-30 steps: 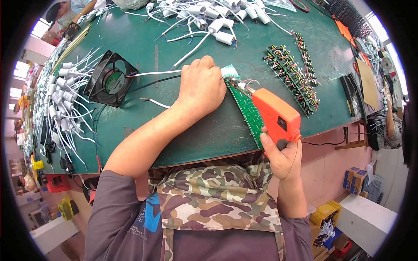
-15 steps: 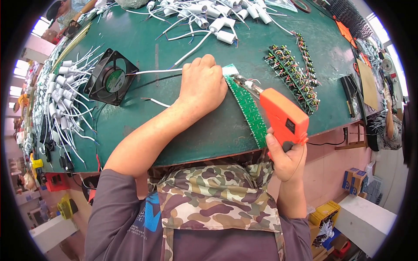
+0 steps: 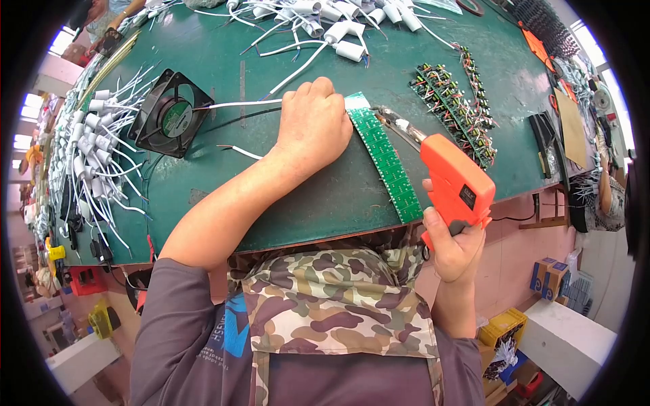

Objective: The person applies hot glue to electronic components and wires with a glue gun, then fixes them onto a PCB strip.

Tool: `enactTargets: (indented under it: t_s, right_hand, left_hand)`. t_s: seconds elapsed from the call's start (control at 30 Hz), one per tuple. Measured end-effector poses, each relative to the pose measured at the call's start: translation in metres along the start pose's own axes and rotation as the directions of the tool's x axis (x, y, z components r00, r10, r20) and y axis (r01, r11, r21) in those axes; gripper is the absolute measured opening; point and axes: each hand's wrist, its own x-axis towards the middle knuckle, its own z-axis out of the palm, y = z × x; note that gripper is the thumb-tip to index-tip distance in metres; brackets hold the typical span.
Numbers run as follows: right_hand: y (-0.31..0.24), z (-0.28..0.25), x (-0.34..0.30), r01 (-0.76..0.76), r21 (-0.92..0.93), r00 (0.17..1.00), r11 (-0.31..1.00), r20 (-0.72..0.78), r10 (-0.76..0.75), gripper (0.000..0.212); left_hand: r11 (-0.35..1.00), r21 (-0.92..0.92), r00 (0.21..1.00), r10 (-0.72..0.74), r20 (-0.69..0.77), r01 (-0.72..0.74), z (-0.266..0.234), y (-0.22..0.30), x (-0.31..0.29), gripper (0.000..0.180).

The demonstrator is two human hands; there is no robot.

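My left hand (image 3: pixel 315 116) is closed at the far end of a long green circuit board (image 3: pixel 387 162). A white cable (image 3: pixel 244 104) runs into this fist from the left; the fingertips are hidden. Something pale (image 3: pixel 357 101) shows at the board's far end, beside the knuckles. My right hand (image 3: pixel 455 252) is wrapped round the grip of an orange soldering gun (image 3: pixel 460 176). Its metal tip points far-left, close to the board's right edge near the far end.
A black fan (image 3: pixel 170 114) stands left of my hand. White lamp holders with leads lie in a pile (image 3: pixel 95 152) at left and another heap (image 3: pixel 325 20) at the back. Wired boards (image 3: pixel 453 111) lie at right. Another person's arm (image 3: pixel 128 12) shows at the far left.
The soldering gun has moved right with my right hand, drawing its tip away from the board. My left hand stays nearly in place.
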Motion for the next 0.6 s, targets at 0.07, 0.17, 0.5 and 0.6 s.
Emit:
enactTargets:
  t_s: [0.07,0.17,0.5,0.6]
  right_hand:
    - [0.0,0.0,0.0,-0.003,0.036,1.0,0.999,0.0,0.003,0.043]
    - [0.002,0.001,0.001,-0.005,-0.006,1.0,1.0,0.002,0.005,0.041]
    - [0.016,0.007,0.008,-0.075,-0.004,0.996,0.997,0.046,0.075,0.036]
    - [0.015,0.009,0.009,-0.102,-0.027,0.993,0.994,0.051,0.103,0.035]
  left_hand:
    - [1.0,-0.01,1.0,0.003,-0.004,-0.003,0.002,-0.001,-0.001,0.009]
    - [1.0,-0.014,1.0,0.005,-0.011,-0.005,0.002,-0.001,-0.002,0.009]
    - [1.0,-0.02,1.0,0.006,-0.025,-0.006,0.002,0.0,-0.002,0.008]
    - [1.0,-0.025,1.0,0.004,-0.029,-0.005,0.002,0.0,-0.002,0.007]
